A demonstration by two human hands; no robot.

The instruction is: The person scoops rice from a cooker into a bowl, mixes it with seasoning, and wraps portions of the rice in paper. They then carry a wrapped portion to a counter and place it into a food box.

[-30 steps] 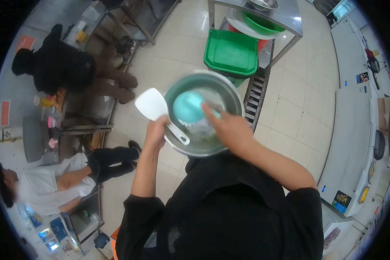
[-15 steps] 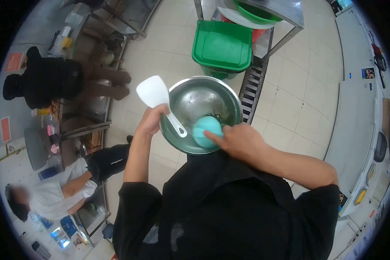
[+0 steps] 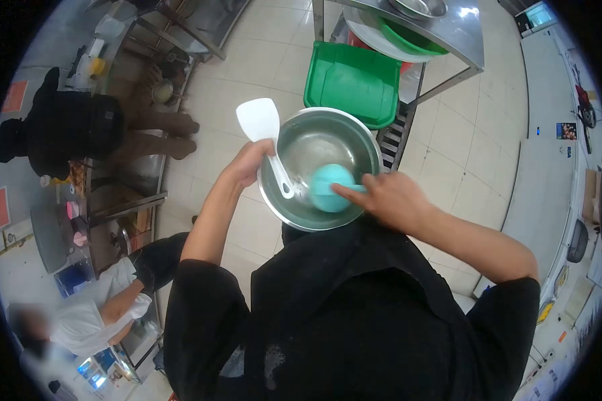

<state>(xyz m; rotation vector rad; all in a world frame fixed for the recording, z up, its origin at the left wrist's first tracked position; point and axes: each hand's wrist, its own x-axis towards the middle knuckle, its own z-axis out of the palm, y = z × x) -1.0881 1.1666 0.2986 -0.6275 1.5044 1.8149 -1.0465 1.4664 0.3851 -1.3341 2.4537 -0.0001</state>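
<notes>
A round metal bowl [image 3: 314,144] is held up in front of my body. My left hand [image 3: 249,162] is closed on its left rim and on a white paddle [image 3: 259,121]. The paddle's broad blade sticks up outside the bowl, while its handle hangs inside the rim. My right hand [image 3: 394,200] grips the handle of a turquoise round scoop [image 3: 331,187], one finger stretched along it. The scoop is low in the bowl, near the side closest to me, and what it holds, if anything, is too blurred to tell.
Ahead stands a green lidded bin [image 3: 352,83] beside a steel table [image 3: 441,37] and a floor grate [image 3: 393,144]. Two other people work at counters on the left, one in black [image 3: 73,123], one in a white shirt [image 3: 90,314]. White cabinets [image 3: 538,200] line the right.
The bowl, paddle and both my hands have shifted slightly right in view. The scoop has moved along with them, and the dark patch in the bowl no longer shows.
</notes>
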